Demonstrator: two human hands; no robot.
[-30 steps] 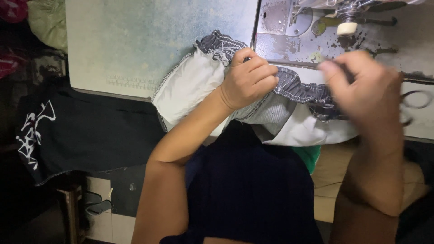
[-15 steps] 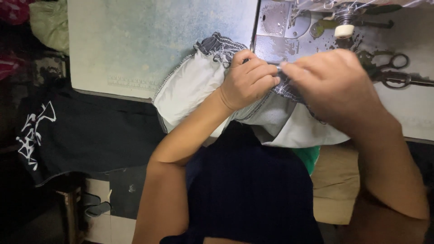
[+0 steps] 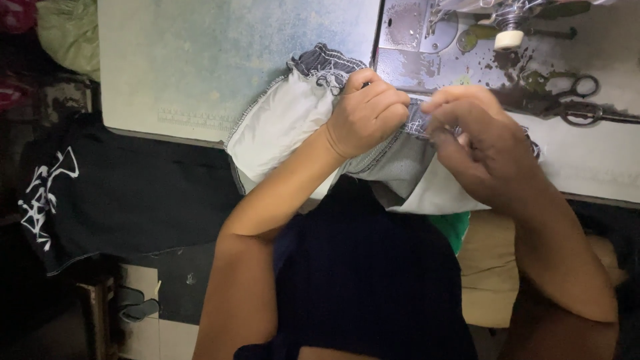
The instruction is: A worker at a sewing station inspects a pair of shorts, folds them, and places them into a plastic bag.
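Grey-and-white garment on sewing table, both hands' fingers pinching its seam.

Pale worn sewing table, dim surroundings, black printed cloth at its near edge.

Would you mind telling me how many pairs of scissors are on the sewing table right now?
1. The scissors lie on the sewing table at its right side, beyond the right hand and just below the machine's needle area. Others could be hidden under the fabric.
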